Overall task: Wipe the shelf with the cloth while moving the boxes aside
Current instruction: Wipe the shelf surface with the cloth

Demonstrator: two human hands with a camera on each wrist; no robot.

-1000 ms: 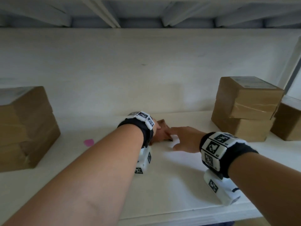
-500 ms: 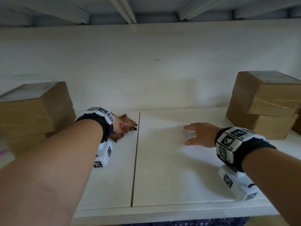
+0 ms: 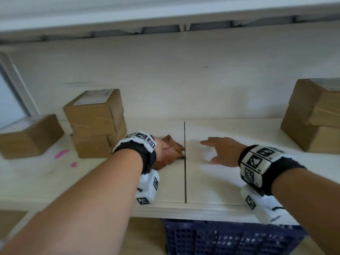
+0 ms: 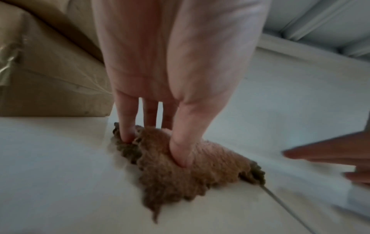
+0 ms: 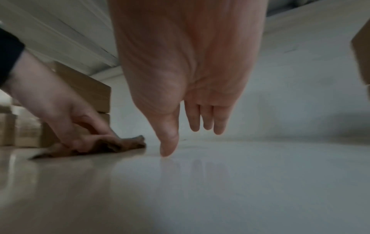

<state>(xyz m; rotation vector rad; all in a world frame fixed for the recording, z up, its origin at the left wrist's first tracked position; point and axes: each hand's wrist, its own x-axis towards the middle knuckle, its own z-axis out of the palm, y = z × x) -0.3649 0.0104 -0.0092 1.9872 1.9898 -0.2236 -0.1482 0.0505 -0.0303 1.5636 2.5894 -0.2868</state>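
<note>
A brown fluffy cloth (image 3: 173,145) (image 4: 200,167) (image 5: 120,144) lies bunched on the white shelf (image 3: 220,183), its right tip at the seam between two boards. My left hand (image 3: 166,150) (image 4: 154,148) presses down on it, thumb and fingers dug into the pile and pinching it. A stack of two cardboard boxes (image 3: 95,122) stands just left of that hand. My right hand (image 3: 207,151) (image 5: 188,139) hovers right of the seam, fingers spread and empty, with the thumb tip on the shelf. Another stack of boxes (image 3: 312,116) stands at the far right.
A single cardboard box (image 3: 27,135) sits at the far left. Pink marks (image 3: 61,153) show on the shelf in front of the left stack. The upper shelf's underside (image 3: 165,28) hangs close overhead. A dark blue crate (image 3: 230,238) stands below the front edge.
My left hand slid the cloth leftward, away from the right hand, to beside the left box stack. The right hand stayed spread on the shelf. The head view swung left and down.
</note>
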